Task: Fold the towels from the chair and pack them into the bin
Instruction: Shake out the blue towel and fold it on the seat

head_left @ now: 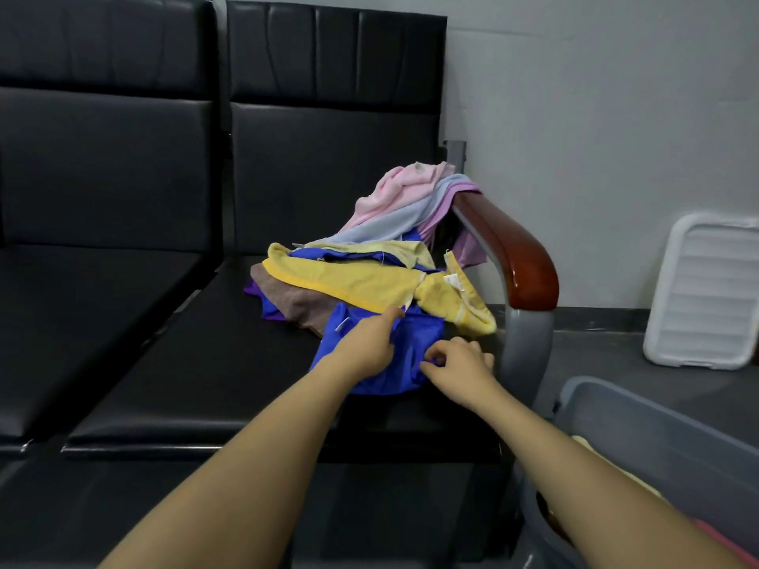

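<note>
Black padded seats fill the head view, backed by a grey wall. On the right-hand seat (205,384) lies a loose pile of towels (369,273): pink, pale blue and lilac ones draped over the wooden armrest (513,256), then yellow, brown and purple ones lower down. The blue towel (415,342) lies nearest you at the front of the pile, crumpled, with no clear long axis.

Your left hand (365,347) rests on the blue towel's upper left part, fingers reaching toward the yellow towel (369,285); whether that grip has closed on cloth cannot be told. Your right hand (460,359) sits at the towel's right edge, just beside the grey armrest post (525,347), fingers curled and apparently pinching the cloth.

The grey bin (657,429) stands at your lower right, beside the seat, with some cloth already inside. A white lid (706,293) leans on the wall beyond it.

Both hands are on the towel, the right one nearer the bin. Judged from this, draw the towel toward you, clear of the yellow one overlapping its far edge.
</note>
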`<state>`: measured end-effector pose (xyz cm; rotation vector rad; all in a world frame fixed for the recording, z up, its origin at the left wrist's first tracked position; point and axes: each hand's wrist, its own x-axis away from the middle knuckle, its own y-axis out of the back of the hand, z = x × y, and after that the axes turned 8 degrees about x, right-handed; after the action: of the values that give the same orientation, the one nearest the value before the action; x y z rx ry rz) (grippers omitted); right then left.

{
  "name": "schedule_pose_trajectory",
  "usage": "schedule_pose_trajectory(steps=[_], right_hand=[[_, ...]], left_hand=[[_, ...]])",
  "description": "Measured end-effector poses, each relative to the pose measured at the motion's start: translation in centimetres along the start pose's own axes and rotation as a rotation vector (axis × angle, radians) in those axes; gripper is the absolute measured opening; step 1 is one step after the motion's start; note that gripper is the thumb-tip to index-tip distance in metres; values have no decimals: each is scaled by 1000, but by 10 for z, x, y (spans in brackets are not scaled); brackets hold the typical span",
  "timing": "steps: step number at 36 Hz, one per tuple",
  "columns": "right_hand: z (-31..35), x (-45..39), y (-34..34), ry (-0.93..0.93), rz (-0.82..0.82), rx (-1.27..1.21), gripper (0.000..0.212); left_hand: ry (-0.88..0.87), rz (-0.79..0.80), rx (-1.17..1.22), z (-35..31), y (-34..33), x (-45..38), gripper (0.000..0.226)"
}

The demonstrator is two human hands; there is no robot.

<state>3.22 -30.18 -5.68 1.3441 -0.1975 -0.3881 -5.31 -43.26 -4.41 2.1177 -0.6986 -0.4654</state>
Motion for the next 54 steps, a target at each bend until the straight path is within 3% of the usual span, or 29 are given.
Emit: schedule_pose_trajectory(steps=[6,20,29,34,39,42,45,48,51,54], right_hand=[[-6,8,3,162,-19,38,26],[10,12,-4,186,-75,-160,23],[10,13,0,70,-154,-563,18],[8,11,2,-17,-187,-450,9],[7,20,9,-59,-71,-17,17],[7,24,2,-55,-147,155,38],[6,23,0,42,-257,121,59],[3,18,3,165,-146,195,47],[1,16,4,156,39,241,34],[1,14,4,136,-34,147,34]], left_hand=[[-19,52,-165,7,-5,-3,53],[-99,49,-328,13,-7,-1,40],[-126,42,-331,16,-8,1,36],[-116,54,-328,16,-8,0,43],[-101,67,-309,14,-9,0,45],[-87,75,-275,13,-8,0,47],[-60,78,-189,10,-5,1,49],[-28,-20,-10,2,2,2,47],[12,-184,189,-11,13,-1,46],[-7,-281,312,-21,20,-5,43]])
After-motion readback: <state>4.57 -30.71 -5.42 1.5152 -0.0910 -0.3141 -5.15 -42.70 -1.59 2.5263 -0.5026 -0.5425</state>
